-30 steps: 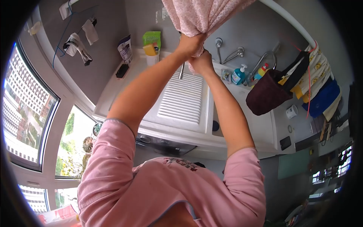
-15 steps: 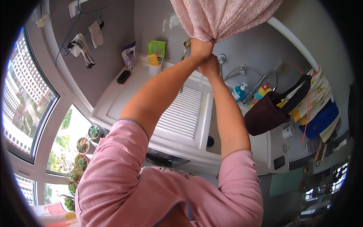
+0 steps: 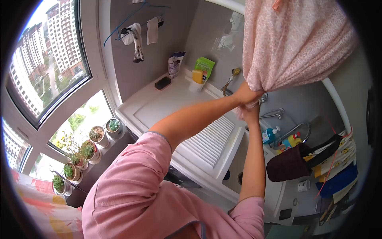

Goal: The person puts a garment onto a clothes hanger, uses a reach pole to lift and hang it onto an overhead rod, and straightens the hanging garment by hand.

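A pale pink patterned cloth point(image 3: 290, 44) hangs down from the top right and gathers to a narrow neck at my hands. My left hand point(image 3: 247, 95) is wrapped round that neck. Just below it, my right hand point(image 3: 251, 112) is closed on the gathered lower end, and a bit of cloth pokes out beside it. Both hands are above the back edge of a white sink with a ribbed washboard point(image 3: 211, 141). A brass-coloured tap point(image 3: 234, 72) is on the wall to the left of the hands.
A dark brush point(image 3: 162, 83), a green packet point(image 3: 204, 67) and a teal pump bottle point(image 3: 269, 135) stand around the sink. A dark bag point(image 3: 288, 163) hangs at the right. Potted succulents point(image 3: 89, 150) line the window sill, and socks point(image 3: 135, 40) hang at upper left.
The view has turned toward the window, so more plants show. Cloth and hands now appear farther right and lower, with more cloth visible. Both hands still grip it.
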Demonstrator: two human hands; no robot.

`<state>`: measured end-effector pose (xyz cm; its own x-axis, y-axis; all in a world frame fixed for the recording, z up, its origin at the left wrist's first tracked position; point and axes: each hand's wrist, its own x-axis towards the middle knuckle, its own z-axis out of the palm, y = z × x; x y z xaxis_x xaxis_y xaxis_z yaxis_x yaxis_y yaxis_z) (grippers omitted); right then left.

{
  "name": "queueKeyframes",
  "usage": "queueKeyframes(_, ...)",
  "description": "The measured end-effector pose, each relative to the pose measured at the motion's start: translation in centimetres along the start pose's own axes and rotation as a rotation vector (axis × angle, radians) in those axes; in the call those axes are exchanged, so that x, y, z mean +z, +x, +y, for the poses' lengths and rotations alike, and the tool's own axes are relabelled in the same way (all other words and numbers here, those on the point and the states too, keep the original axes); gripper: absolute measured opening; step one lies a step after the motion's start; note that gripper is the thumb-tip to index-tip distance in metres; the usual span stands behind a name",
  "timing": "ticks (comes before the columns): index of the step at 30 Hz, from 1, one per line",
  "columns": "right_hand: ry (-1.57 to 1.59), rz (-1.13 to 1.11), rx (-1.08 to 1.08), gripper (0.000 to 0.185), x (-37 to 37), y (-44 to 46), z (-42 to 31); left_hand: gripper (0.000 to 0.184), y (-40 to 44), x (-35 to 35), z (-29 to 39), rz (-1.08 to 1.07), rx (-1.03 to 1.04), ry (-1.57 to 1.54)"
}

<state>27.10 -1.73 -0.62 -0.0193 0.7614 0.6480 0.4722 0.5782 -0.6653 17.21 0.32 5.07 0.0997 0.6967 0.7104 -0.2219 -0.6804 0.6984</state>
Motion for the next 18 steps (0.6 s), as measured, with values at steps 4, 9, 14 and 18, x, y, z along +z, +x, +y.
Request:
queueKeyframes(4, 0.530, -0.082, 0.285, 0.027, 0.7, -5.0, -0.3, 0.074, -4.2, -1.8, 0.9, -0.253, -0.125, -0.289)
queueKeyframes(9, 0.873, -0.017, 0.544, 0.024, 1.9, -9.3, -0.8, 0.097, -7.7, -4.4, 2.6, -0.368, 0.075, -0.097)
queueKeyframes(14, 0.804, -0.289, 0.567, 0.044, 1.6, -9.3, -2.2, 0.094, -7.3, -6.5, 1.4, -0.557, -0.018, 0.172)
queueKeyframes(18, 0.941, -0.388, 0.653, 0.051, 2.7, -9.1, -1.7, 0.050, -7.1, -4.2, 3.0, -0.696, 0.070, 0.068)
